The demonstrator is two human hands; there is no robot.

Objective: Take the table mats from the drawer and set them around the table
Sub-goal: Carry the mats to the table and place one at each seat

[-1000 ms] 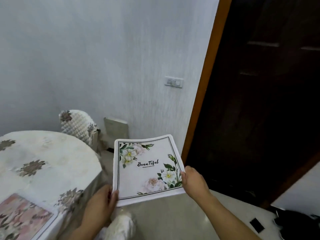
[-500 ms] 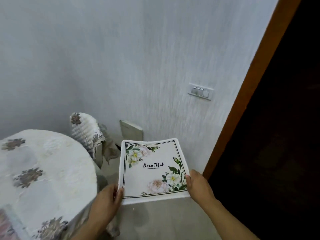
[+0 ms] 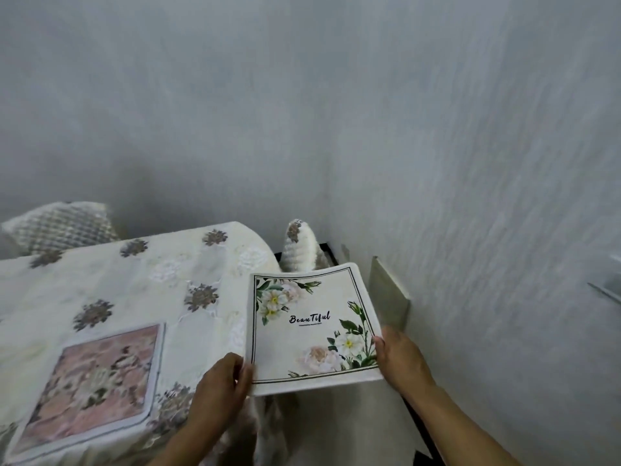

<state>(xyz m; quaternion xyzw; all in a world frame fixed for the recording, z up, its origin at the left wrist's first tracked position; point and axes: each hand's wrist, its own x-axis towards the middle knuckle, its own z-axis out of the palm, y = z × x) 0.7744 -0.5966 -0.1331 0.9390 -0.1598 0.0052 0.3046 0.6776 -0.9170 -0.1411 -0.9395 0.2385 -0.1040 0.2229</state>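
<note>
I hold a white square table mat (image 3: 311,326) printed with flowers and the word "Beautiful", level in the air just off the table's right edge. My left hand (image 3: 223,386) grips its near left corner and my right hand (image 3: 400,359) grips its near right corner. A pink floral table mat (image 3: 97,381) lies flat on the table (image 3: 127,297), which wears a white cloth with brown flower patches. The drawer is not in view.
A covered chair back (image 3: 299,245) stands beyond the held mat, close to the grey wall. Another covered chair back (image 3: 60,227) shows behind the table at the left. A pale box (image 3: 389,295) is mounted low on the wall to the right.
The view has swung left, away from the dark doorway, so the table and its pink mat now fill the left. Both hands still hold the white mat, now beside the table's edge.
</note>
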